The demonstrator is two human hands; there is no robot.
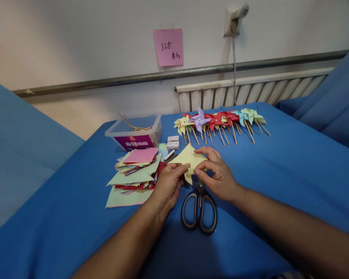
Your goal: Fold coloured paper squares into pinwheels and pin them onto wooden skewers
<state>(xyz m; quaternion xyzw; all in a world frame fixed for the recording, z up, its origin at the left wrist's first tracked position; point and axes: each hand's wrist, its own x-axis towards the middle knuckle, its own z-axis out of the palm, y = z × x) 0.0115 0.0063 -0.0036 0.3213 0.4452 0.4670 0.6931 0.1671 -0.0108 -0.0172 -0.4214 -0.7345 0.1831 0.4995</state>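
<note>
Between my hands is a yellow square of paper (189,155), its corners pointing up, down and sideways, with a cut showing at its lower edge. My left hand (172,181) pinches the paper between thumb and fingers at the lower left. On the right side, my right hand (216,172) grips it with thumb and fingertips at the edge. Dark-handled scissors (199,211) lie on the blue cloth just below the paper; their blades are mostly hidden by paper and hand.
A stack of coloured paper (133,174) lies left of my hands. Behind it stands a clear plastic box (133,139) with thin sticks. Two small white boxes (173,143) sit nearby. Several finished paper pinwheels (215,121) lie in a row at the back, before a radiator (250,85).
</note>
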